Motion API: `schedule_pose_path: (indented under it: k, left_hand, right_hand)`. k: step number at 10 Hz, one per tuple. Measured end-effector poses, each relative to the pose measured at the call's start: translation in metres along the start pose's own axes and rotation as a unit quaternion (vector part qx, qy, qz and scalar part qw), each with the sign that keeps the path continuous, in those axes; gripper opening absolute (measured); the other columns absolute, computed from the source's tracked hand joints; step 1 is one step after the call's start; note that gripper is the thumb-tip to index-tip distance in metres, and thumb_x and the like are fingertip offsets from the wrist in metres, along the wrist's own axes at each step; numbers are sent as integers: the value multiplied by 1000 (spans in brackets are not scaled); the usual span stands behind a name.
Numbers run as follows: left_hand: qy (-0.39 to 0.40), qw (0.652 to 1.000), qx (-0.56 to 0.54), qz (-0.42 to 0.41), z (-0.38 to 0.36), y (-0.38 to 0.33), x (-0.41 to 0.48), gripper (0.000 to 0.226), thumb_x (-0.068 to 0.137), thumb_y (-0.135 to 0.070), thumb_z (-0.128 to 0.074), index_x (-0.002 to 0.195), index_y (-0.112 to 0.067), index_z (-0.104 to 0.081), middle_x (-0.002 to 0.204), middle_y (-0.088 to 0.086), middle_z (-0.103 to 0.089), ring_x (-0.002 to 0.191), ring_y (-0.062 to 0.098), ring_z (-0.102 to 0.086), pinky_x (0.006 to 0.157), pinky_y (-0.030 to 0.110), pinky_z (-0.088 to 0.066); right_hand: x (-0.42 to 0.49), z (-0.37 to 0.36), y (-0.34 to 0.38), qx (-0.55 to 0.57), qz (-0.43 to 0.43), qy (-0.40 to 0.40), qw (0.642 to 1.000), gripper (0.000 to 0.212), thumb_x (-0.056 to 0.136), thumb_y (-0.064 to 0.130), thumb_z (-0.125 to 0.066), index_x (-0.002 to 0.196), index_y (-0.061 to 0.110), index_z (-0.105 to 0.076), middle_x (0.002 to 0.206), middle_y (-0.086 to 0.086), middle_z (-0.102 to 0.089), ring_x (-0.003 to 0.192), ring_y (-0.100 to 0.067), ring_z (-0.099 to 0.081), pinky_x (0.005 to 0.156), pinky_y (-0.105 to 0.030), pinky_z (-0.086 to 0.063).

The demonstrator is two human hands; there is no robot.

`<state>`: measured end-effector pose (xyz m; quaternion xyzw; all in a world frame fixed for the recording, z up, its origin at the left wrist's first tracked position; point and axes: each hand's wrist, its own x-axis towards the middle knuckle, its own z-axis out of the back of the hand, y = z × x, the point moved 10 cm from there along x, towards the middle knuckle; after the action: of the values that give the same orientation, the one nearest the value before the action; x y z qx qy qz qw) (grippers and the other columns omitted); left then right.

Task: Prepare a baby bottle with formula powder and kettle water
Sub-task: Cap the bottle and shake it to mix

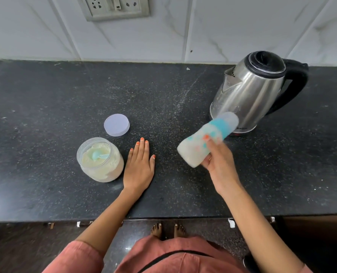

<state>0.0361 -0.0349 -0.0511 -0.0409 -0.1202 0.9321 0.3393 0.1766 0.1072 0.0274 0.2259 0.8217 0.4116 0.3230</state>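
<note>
Fingers [214, 148] of our right hand [219, 164] curl round the bottle [199, 146], gripping its lower half. We hold it tilted in the air above the worktop [45, 107], base low and to the left, capped top pointing up and right toward the kettle [254, 91]. The bottle is blurred. We make out a whitish body with teal and orange spots, a teal collar and a clear cap. The cap overlaps the kettle's lower wall in this view, and we cannot tell whether they touch.

Our left hand [139, 167] lies flat, palm down, on the worktop, its fingers [142, 147] straight and close together, the thumb a little apart. It holds nothing. Just beside it on the left stands the open jar [104, 172], nearly full of pale powder [104, 150], with a teal scoop [97, 155] lying in the powder. The lid [116, 125] lies flat on the worktop behind the jar, apart from it.

The kettle stands upright at the back right, its top shut, spout to the left, black handle to the right. Behind the worktop rises a white tiled wall [222, 26] with a socket [114, 6].
</note>
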Motion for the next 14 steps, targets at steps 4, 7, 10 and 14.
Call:
schedule_pose_path:
  k: [4,7,10,14]
  left_hand:
    - [1,1000,2,3,-1,1,0,54,100,-33,-20,148,-10,-8,157,5,-3,145,17,-1,116,31,3]
    - [-3,1000,-9,-2,0,0,0,54,100,-33,-20,148,-10,-9,157,5,-4,145,17,-2,115,30,3]
    - [-1,1000,-14,0,-1,1,1,54,100,-33,-20,148,-10,-9,157,5,-4,145,17,-2,116,31,2]
    - [-5,1000,-10,-2,0,1,-1,54,101,-32,-21,148,-9,-9,157,5,-4,145,17,-2,116,31,2]
  right_hand:
    - [-11,-21,-4,-95,7,55,994,36,61,23,-72,96,21,-63,88,5,-73,81,-7,-69,63,-21,-55]
    - [3,-2,10,33,35,-28,998,22,77,20,-65,98,23,-61,91,6,-72,86,-8,-69,65,-23,-56]
    - [5,5,13,83,32,-55,995,16,81,18,-62,96,20,-62,90,5,-73,83,-7,-69,67,-25,-58]
    - [2,2,12,71,45,-61,995,18,79,19,-65,95,23,-62,91,6,-72,87,-9,-69,67,-24,-57]
